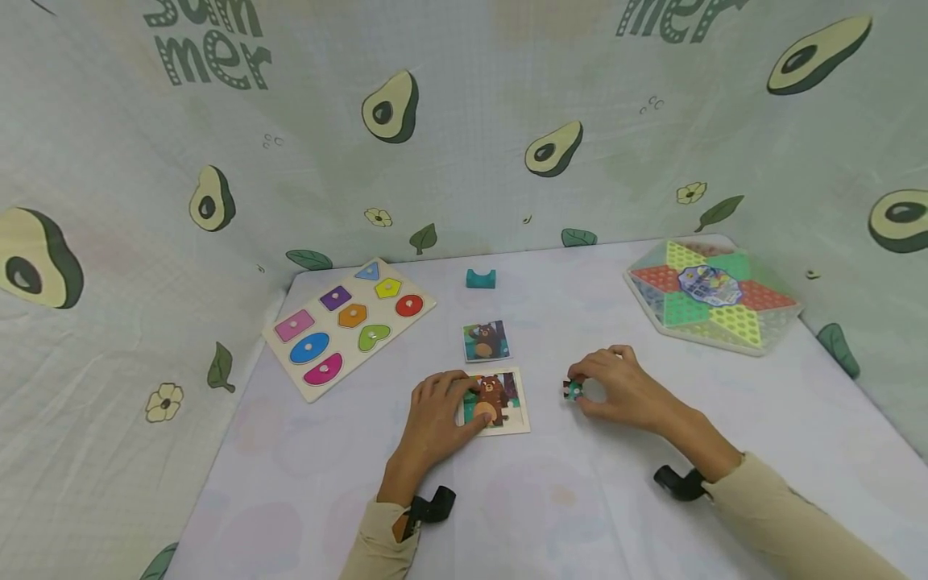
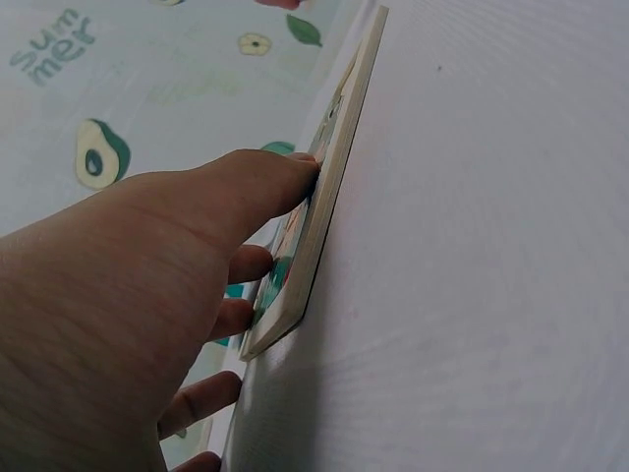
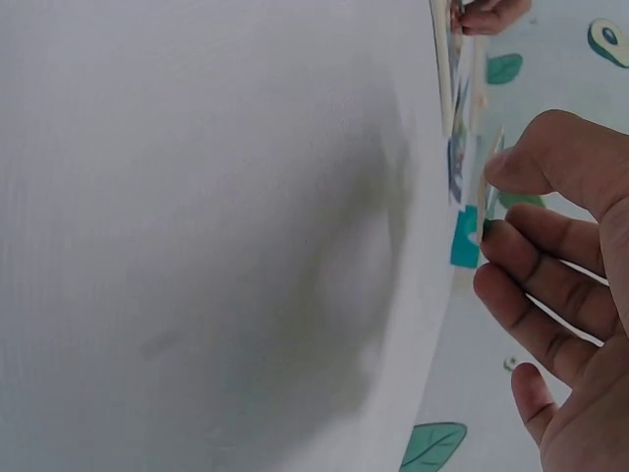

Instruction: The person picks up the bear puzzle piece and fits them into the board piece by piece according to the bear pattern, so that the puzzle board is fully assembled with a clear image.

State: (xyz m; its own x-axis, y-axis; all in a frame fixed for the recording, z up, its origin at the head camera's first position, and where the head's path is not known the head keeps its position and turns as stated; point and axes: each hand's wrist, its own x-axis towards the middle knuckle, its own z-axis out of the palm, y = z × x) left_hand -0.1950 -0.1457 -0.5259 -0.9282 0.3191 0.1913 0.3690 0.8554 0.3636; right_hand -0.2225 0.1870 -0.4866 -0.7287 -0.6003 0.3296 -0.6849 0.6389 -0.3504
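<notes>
A small wooden jigsaw puzzle with a brown bear picture lies on the table, with bare board at its lower right. My left hand rests over its left side. The thumb presses on the picture in the left wrist view, the nearer fingertips touch the board, and the others spread beyond its edge. To the right, my right hand pinches a small puzzle piece, teal with dark patches, between thumb and fingers above the table. The right wrist view shows this piece edge-on, with the remaining fingers loosely bent.
Just behind the puzzle lies a matching bear picture card. A teal notched block is farther back. A board of coloured shapes lies at left, and a clear hexagonal box with a star pattern at back right. Printed cloth hangs behind.
</notes>
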